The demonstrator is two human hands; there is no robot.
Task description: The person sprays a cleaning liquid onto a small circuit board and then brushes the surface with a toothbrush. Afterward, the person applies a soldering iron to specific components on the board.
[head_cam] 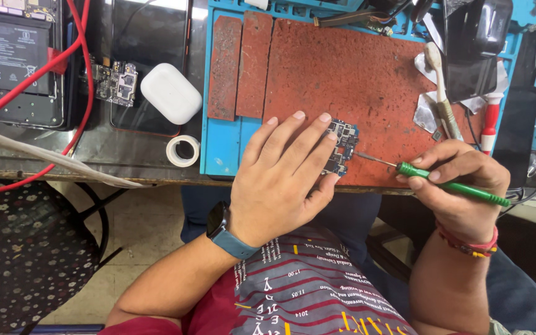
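Nearest me, my left hand (283,180) lies flat, fingers together, pinning a small blue circuit board (341,147) on the red mat (355,80) near its six o'clock edge. My right hand (460,186), at three o'clock of the board, is clamped on a green screwdriver (451,183), tip touching the board. I judge the board light, stiff and fragile; hold it by the edges. Open mat lies toward twelve o'clock; the table lip is close.
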